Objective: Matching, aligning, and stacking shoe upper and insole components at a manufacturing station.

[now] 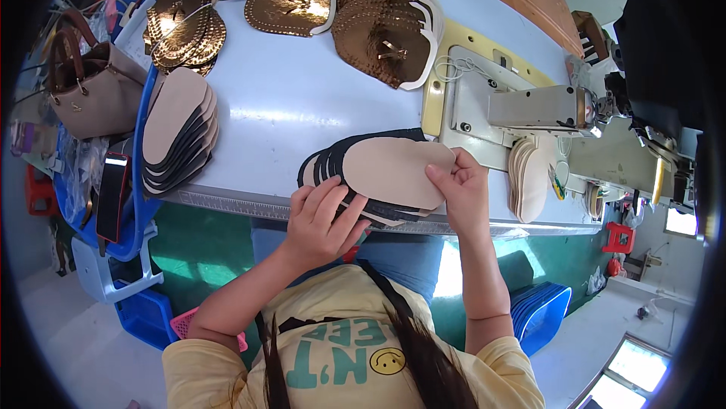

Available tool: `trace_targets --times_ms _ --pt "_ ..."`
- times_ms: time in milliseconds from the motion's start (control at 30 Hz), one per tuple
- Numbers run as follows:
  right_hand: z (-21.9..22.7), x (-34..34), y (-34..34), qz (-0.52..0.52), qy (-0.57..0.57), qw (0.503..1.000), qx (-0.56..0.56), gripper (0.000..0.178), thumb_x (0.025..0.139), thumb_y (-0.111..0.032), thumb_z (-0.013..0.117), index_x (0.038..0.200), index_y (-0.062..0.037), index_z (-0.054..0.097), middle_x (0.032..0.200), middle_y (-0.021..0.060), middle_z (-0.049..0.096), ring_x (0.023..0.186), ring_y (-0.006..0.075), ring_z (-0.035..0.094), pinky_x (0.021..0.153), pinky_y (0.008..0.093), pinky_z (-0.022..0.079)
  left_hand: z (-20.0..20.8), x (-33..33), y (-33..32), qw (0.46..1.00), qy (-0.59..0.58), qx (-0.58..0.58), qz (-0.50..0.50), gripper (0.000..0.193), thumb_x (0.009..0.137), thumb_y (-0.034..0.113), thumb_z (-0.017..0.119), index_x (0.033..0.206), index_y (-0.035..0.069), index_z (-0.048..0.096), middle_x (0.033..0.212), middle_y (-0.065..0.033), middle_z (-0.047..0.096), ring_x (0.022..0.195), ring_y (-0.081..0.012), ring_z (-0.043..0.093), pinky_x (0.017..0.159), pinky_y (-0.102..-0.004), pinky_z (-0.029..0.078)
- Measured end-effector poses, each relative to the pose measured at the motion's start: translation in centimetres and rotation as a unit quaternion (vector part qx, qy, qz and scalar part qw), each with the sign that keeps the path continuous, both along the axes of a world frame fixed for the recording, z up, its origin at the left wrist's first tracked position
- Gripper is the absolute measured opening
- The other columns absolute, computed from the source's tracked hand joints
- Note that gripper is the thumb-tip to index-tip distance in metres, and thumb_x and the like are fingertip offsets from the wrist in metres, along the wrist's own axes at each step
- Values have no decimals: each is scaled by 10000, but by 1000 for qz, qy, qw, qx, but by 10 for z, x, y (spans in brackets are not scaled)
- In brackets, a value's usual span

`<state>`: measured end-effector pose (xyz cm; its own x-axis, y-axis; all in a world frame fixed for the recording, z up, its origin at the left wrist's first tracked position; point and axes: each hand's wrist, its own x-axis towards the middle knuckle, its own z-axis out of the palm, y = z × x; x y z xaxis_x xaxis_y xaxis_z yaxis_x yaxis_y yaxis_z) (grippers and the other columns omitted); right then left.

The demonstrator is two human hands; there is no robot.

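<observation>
A beige oval piece [393, 171] is held above the near edge of the desk [265, 118], over a fanned stack of dark and beige pieces [324, 164], by which its underside is backed. Its right end is gripped by the right hand [465, 186], the thumb being pressed on the upper face and the other fingers tucked behind, so that the piece is clamped between them. The near left side of the piece and stack is touched by the left hand [321, 223], whose fingers are slightly spread; whether anything is pinched by them cannot be told. To the left, a second fanned stack [178, 121] is laid on the desk beside a blue tub [144, 208], in which a handbag [98, 95] and a phone [113, 193] are kept. Toward the far side, shiny gold pieces [382, 31] with stitched rims are spread in overlapping piles. To the right, a sewing machine [541, 108] is set into the desk, and a pale stack [533, 180] is placed just beside it, near the right hand. The desk's near edge is lined by a measuring strip [227, 203].
</observation>
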<state>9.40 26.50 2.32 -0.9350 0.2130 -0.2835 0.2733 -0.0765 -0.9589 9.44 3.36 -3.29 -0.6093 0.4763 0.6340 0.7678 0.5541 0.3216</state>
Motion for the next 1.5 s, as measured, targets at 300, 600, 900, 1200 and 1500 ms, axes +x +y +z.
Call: trace_targets --times_ms 300,600,900,1200,1500 --pt "-4 0 2 1 5 1000 -3 168 862 -8 644 1006 32 566 874 76 665 755 91 637 701 206 517 1 -1 1 1000 15 -19 9 378 761 260 706 1093 90 644 1293 -135 535 1098 -273 540 832 -378 400" --pt "-10 -10 18 14 0 999 52 96 858 -28 664 897 15 588 784 31 640 692 50 584 631 180 470 2 0 1 999 9 -48 15 351 763 234 673 1062 60 616 1292 -150 570 1063 -299 536 854 -397 373" --pt "-2 -21 11 27 -7 983 182 110 864 -46 650 828 5 560 702 -7 599 611 24 521 555 177 420 3 -1 5 998 6 -58 12 363 798 250 653 1118 83 614 1302 -126 564 1075 -288 532 870 -388 368" --pt "6 -10 -8 88 142 754 636 310 791 -202 696 1008 -26 562 991 126 592 831 264 591 801 411 467 5 2 4 992 19 -121 35 514 826 324 626 1254 52 545 1365 -142 486 1111 -297 486 894 -441 337" --pt "-7 2 -12 257 248 733 579 935 779 -618 555 1418 21 314 1466 204 335 1387 325 284 1141 494 189 24 -11 10 988 -72 -124 -55 796 728 520 673 1255 -44 483 1410 -198 416 1314 -411 376 1061 -606 230"
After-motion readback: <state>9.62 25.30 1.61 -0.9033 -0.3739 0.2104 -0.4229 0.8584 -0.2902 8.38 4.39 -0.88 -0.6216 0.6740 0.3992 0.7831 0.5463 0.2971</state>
